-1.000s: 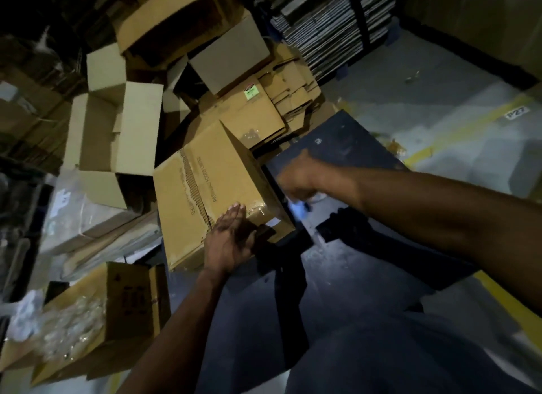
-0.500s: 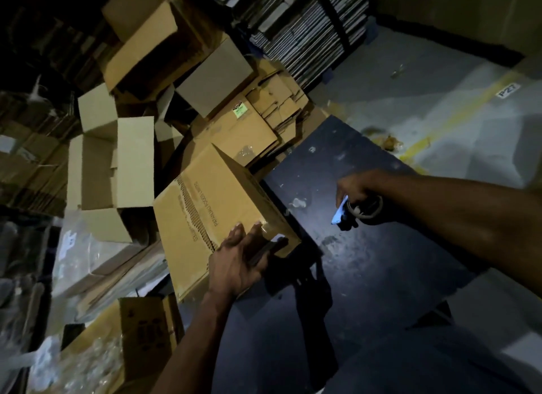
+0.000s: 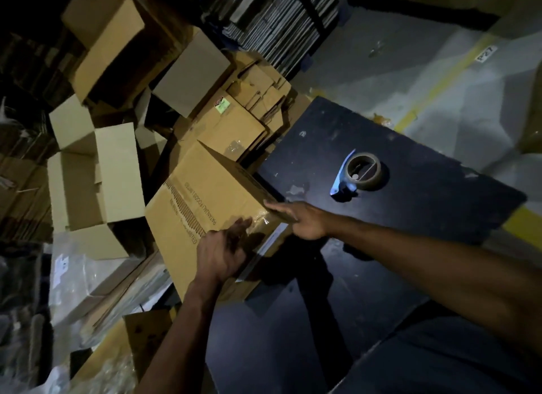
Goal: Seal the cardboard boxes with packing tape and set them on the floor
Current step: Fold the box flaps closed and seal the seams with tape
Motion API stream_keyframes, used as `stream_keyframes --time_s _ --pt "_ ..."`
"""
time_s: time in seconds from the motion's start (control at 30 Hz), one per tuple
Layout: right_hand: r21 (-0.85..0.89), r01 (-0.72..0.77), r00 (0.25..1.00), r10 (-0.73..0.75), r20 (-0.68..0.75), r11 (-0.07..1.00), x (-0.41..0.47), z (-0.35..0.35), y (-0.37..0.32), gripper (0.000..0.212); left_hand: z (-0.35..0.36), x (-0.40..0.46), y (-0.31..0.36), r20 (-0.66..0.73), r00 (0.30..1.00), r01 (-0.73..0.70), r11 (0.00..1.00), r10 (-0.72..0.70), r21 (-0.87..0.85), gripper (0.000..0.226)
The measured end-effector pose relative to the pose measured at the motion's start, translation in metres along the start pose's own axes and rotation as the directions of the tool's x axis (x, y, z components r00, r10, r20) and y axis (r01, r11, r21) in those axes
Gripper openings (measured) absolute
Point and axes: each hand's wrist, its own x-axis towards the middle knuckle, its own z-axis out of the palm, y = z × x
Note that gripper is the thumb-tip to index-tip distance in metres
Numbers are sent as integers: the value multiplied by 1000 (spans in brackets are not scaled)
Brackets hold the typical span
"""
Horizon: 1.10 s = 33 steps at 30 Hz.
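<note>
Cardboard box (image 3: 205, 200): brown corrugated, rectangular, printed lettering on one face, glossy clear tape at its near corner; tilted at the left edge of the dark, scuffed surface (image 3: 410, 217). Left hand (image 3: 223, 251): fingers curled on the taped corner. Right hand (image 3: 305, 219): flat and open, fingers pressing the box's edge. Tape roll (image 3: 363, 171): brown ring in blue-bladed dispenser, lying apart on the surface. Open empty cartons (image 3: 96, 174) stacked left.

The cardboard box (image 3: 205, 206) hides its lower end — left hand (image 3: 223, 253) covers its corner.
</note>
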Motion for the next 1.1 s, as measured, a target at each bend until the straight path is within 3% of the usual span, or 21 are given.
stream_keyframes --time_s 0.27,0.57,0.67,0.77,0.97,1.1 --pt "-118 -116 987 101 -124 986 -16 42 70 87 -5 -5 0 -91 990 -112 992 107 -58 56" --pt "328 -49 929 164 -331 943 -3 69 26 100 -11 6 -26 -64 975 -218 969 211 -116 65" --pt "375 50 895 125 -429 926 1 71 33 95 -9 12 -28 -59 953 -301 940 296 -163 68" --pt "397 41 842 183 -508 917 5 50 29 97 -5 27 -21 -84 949 -315 932 305 -178 67" --pt "368 91 795 155 -587 925 17 14 25 90 0 53 -11 -99 952 -302 943 291 -137 70" --pt "215 26 830 99 -549 976 10 28 18 94 2 54 -6 -119 953 -296 939 279 -174 72"
